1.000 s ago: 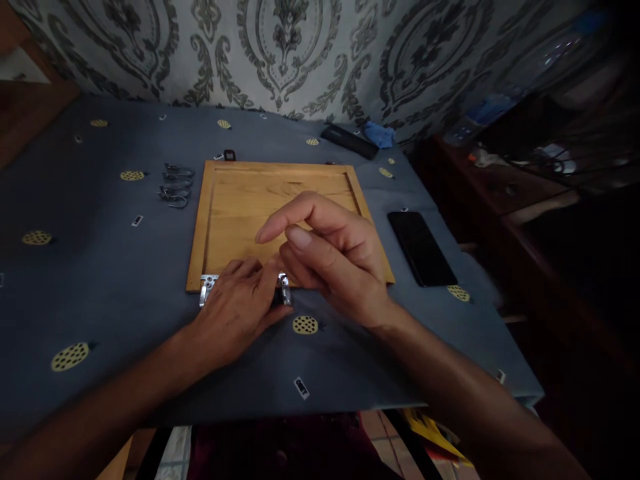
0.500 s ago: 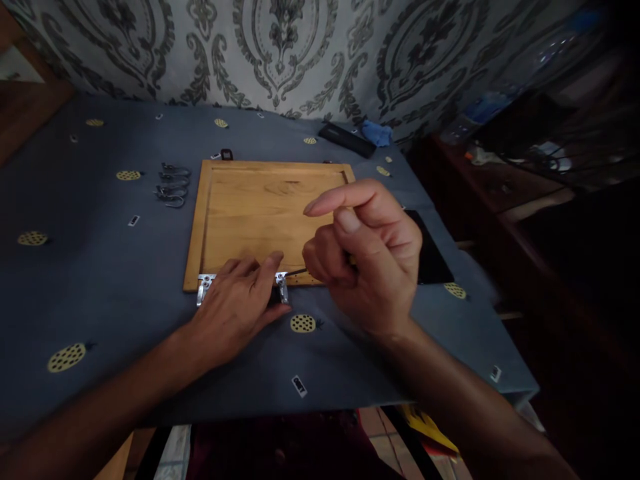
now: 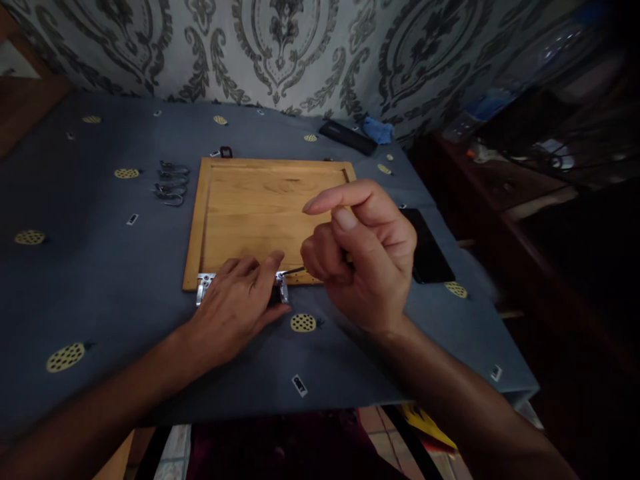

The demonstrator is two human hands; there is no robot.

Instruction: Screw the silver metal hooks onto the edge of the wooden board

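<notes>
A framed wooden board (image 3: 265,213) lies on the cloth-covered table. Along its near edge sits a silver metal bracket (image 3: 283,293), its middle covered by my left hand (image 3: 235,300). That hand grips it with the fingers over the top and the thumb low at the board's edge. In my right hand (image 3: 363,260) is a screwdriver (image 3: 294,271), its thin shaft slanting to the bracket's right end. The curled fingers hide most of its handle, though bits of yellow show. The index finger sticks out, bent, above the grip.
Several metal hooks (image 3: 171,183) lie left of the board. A flat black tablet-like slab (image 3: 431,250) is to its right. At the back are a long black case (image 3: 349,137) and a crumpled blue cloth (image 3: 379,130). A small dark square piece (image 3: 227,152) sits behind the board.
My right hand has shifted very slightly left, with the screwdriver still at the bracket's right end. The left hand stays in place on the bracket.
</notes>
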